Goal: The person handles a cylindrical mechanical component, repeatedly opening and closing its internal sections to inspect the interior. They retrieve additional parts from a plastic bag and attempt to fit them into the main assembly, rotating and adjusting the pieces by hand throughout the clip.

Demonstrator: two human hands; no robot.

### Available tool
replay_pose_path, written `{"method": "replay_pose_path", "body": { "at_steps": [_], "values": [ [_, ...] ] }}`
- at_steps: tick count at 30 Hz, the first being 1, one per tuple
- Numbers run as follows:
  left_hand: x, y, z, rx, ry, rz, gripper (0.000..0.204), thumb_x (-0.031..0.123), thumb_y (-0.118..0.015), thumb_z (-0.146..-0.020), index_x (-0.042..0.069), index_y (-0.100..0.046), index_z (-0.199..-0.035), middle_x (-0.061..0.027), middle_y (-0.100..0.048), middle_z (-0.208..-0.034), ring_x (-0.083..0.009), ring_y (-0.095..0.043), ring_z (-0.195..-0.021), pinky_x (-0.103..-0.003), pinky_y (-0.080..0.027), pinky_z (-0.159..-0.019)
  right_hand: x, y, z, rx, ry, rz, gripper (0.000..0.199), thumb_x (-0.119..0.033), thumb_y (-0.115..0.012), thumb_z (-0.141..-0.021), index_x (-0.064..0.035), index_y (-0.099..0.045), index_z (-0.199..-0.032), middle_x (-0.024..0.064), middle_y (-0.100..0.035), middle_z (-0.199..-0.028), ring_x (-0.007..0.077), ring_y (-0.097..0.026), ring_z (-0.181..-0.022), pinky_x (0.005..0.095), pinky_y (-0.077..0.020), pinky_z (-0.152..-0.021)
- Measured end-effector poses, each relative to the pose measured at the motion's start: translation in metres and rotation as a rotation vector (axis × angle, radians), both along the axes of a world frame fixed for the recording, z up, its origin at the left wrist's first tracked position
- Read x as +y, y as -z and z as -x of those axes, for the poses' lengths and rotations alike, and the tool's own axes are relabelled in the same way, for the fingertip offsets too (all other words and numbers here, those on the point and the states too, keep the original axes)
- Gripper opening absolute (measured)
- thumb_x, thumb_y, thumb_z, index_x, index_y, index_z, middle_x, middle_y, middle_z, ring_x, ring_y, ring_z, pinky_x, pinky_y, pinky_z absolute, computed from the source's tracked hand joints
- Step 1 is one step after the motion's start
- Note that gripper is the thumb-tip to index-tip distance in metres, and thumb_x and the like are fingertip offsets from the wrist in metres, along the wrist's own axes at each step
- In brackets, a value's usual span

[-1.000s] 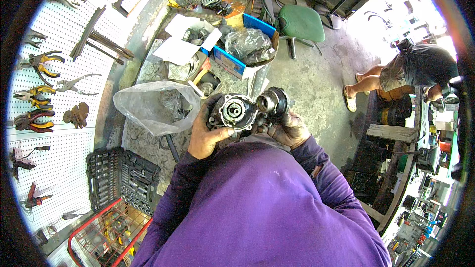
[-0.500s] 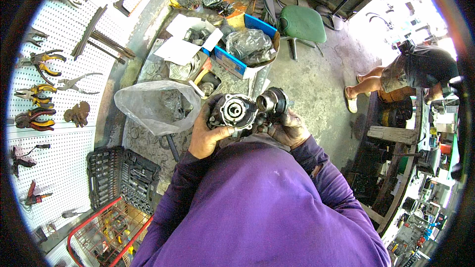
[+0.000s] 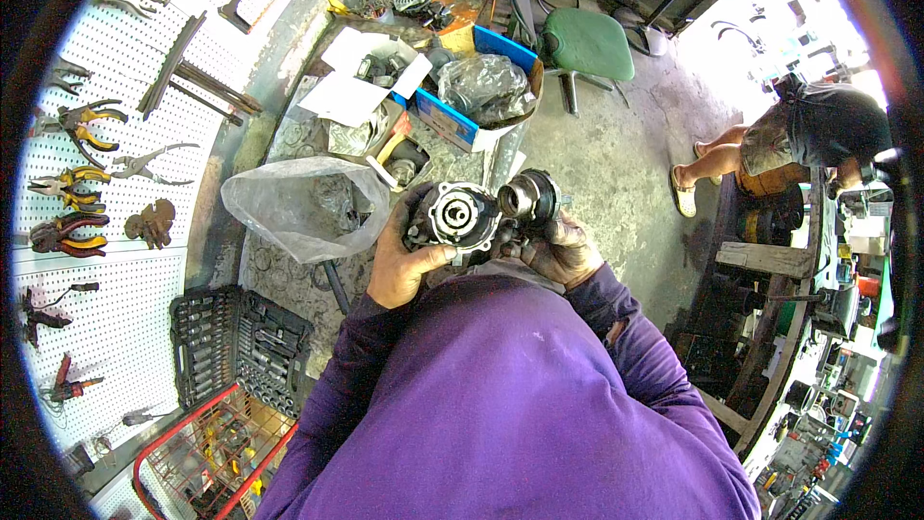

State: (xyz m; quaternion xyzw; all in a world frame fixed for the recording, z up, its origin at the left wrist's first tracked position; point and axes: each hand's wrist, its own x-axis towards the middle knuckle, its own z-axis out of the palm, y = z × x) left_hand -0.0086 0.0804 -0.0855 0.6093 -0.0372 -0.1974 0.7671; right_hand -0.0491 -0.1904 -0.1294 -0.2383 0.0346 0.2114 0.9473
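Note:
My left hand (image 3: 397,255) grips a round metal housing (image 3: 461,216) with a lobed, bolt-holed rim and a ringed bore at its centre; the thumb presses along its lower edge. Close beside it, my right hand (image 3: 570,252) is closed around a dark, greasy ring-shaped part (image 3: 528,198) with a bright open bore. Both parts are held up in front of my body, their open faces turned upward. The fingers under each part are mostly hidden. An opened clear plastic bag (image 3: 289,207) lies just left of my left hand.
Ahead is a blue cardboard box (image 3: 452,125) holding a bagged part. A green chair (image 3: 589,44) stands beyond it. At left are a pegboard (image 3: 125,308) with pliers, a socket set (image 3: 204,337) and a red wire basket (image 3: 159,443). A person (image 3: 828,125) bends by a workbench (image 3: 765,260) at right.

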Motion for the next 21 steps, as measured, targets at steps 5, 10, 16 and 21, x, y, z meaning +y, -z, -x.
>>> {"method": "replay_pose_path", "body": {
  "at_steps": [5,10,16,21],
  "values": [
    [0.0008,0.0002,0.0008,-0.023,-0.007,-0.027,0.091,0.015,-0.086,-0.077,-0.007,-0.043,-0.154,-0.0179,-0.061,-0.142,-0.0262,-0.060,-0.132,-0.038,-0.046,-0.116,0.0009,-0.0028,-0.0006,-0.004,-0.007,-0.001,0.080,-0.030,-0.091,-0.083,-0.0092,-0.054,-0.152,0.0143,-0.065,-0.142,0.0360,-0.064,-0.126,0.0606,-0.0512,-0.107],
    [0.0003,0.0022,0.0014,0.002,-0.009,-0.007,0.094,0.012,-0.083,-0.074,-0.004,-0.042,-0.157,-0.0151,-0.061,-0.146,-0.0264,-0.060,-0.134,-0.038,-0.046,-0.116,0.0014,-0.0055,0.0004,0.021,-0.013,-0.012,0.085,-0.028,-0.093,-0.082,-0.0093,-0.050,-0.153,0.0092,-0.066,-0.141,0.0308,-0.065,-0.127,0.0505,-0.0556,-0.104],
    [0.0001,0.0031,0.0032,-0.020,-0.025,-0.014,0.089,0.015,-0.085,-0.078,-0.006,-0.043,-0.154,-0.0174,-0.061,-0.143,-0.0255,-0.060,-0.132,-0.038,-0.045,-0.116,0.0028,-0.0048,0.0003,0.029,-0.001,0.017,0.084,-0.029,-0.092,-0.081,-0.0093,-0.053,-0.153,0.0134,-0.064,-0.144,0.0365,-0.063,-0.128,0.0614,-0.0505,-0.109],
    [0.0021,0.0040,0.0020,-0.045,-0.004,-0.008,0.090,0.016,-0.086,-0.078,-0.007,-0.043,-0.154,-0.0181,-0.061,-0.143,-0.0259,-0.060,-0.133,-0.038,-0.045,-0.116,0.0040,-0.0072,0.0002,0.022,0.013,0.009,0.085,-0.029,-0.093,-0.081,-0.0084,-0.052,-0.153,0.0128,-0.065,-0.143,0.0348,-0.064,-0.127,0.0580,-0.0523,-0.108]
  ]
}}
